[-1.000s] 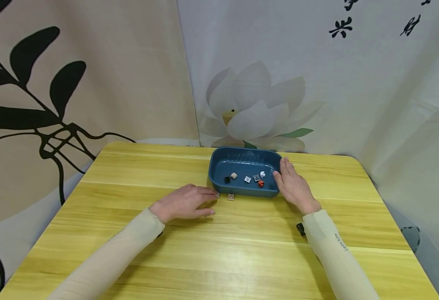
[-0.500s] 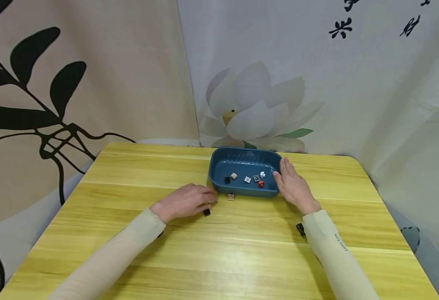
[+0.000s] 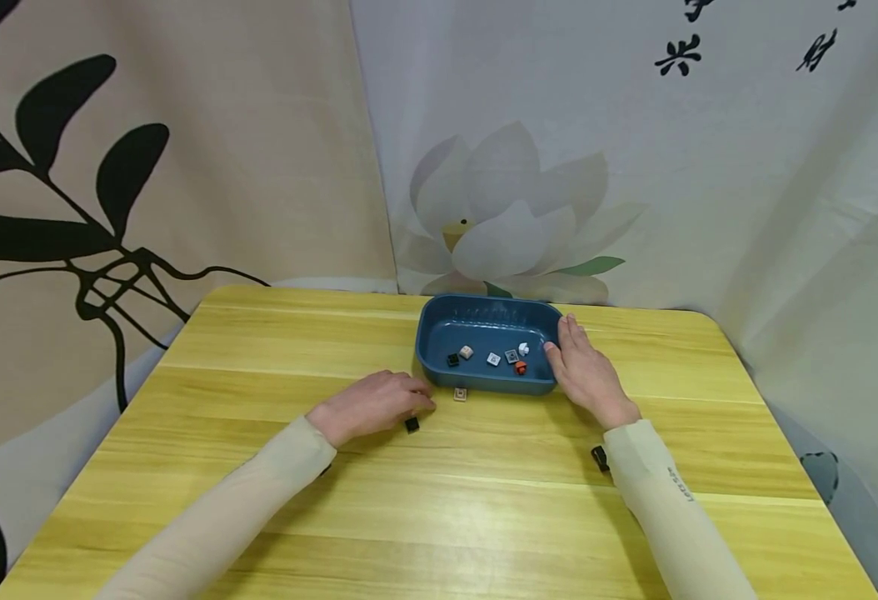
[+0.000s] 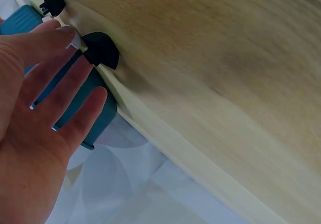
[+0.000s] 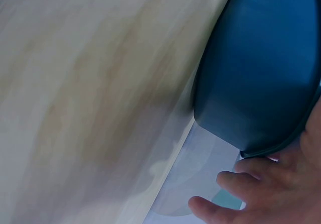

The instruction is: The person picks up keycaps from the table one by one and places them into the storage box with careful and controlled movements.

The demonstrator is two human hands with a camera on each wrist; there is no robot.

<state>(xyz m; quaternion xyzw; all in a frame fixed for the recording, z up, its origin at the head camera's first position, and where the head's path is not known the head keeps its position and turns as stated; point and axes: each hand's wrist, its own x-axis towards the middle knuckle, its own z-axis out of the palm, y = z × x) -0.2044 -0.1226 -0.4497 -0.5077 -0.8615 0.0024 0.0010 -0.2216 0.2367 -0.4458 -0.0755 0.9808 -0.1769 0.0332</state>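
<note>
My left hand [image 3: 376, 407] is low over the table at the front left corner of a blue tray [image 3: 484, 386]. In the left wrist view its thumb and fingertips pinch a small white keycap [image 4: 75, 41], mostly hidden by them. Just beside the fingers a black keycap [image 3: 412, 425] lies on the table. A pale, square keycap [image 3: 460, 394] sits in front of the tray. My right hand [image 3: 591, 377] rests against the tray's right end, fingers straight along the outside and thumb at the rim; in the right wrist view its fingers [image 5: 241, 184] extend past the tray's corner.
Several keycaps lie inside the tray, among them a black one [image 3: 452, 360], an orange-red one [image 3: 521, 367] and a white one [image 3: 493, 359]. The tray stands near the back edge of the wooden table [image 3: 439, 500]. A printed curtain [image 3: 296, 150] hangs behind.
My left hand has drawn back slightly from the tray's corner, its fingers curling in around the white keycap. The black keycap beside it has come into view. The right hand stays in place.
</note>
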